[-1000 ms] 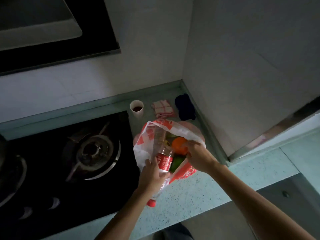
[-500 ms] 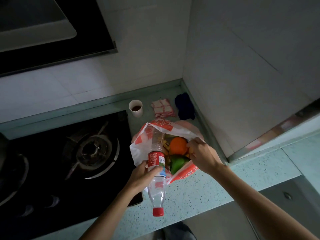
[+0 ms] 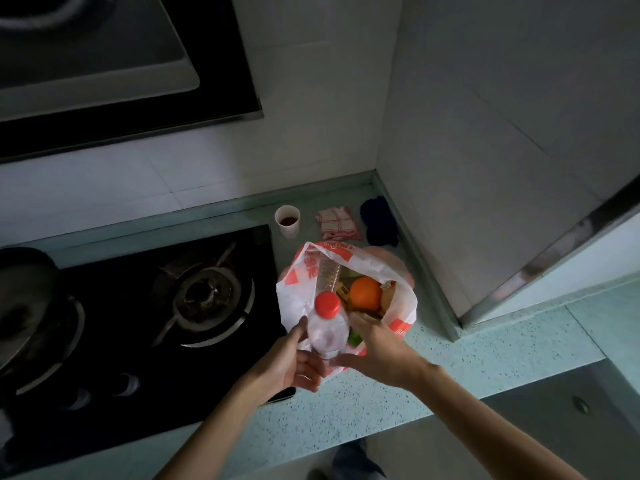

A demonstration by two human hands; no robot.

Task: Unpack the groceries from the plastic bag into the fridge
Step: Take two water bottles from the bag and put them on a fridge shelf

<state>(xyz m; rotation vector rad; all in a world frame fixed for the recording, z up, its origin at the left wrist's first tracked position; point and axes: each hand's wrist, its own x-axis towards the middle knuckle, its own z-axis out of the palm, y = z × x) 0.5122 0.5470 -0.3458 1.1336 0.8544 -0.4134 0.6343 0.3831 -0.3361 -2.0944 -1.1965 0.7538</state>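
The person holds a clear water bottle point(image 3: 327, 329) with a red cap point(image 3: 327, 304) upright between both hands, just in front of the open plastic bag point(image 3: 360, 263) on the tabletop point(image 3: 485, 362). The left hand point(image 3: 287, 362) cups the bottle's base and lower side. The right hand point(image 3: 377, 351) lies open against its other side, fingers spread, so the bottle looks to be passing from one hand to the other.

To do this well, the receiving hand should probably close fully round the body before the other lets go, since thin plastic may flex and slip. Just beyond the hands, an orange point(image 3: 365, 294) and something green point(image 3: 354, 337) remain in the bag. A second clear bottle point(image 3: 328, 273) seems to lean in the bag there. The fridge is not in view, so the carry likely means turning away.
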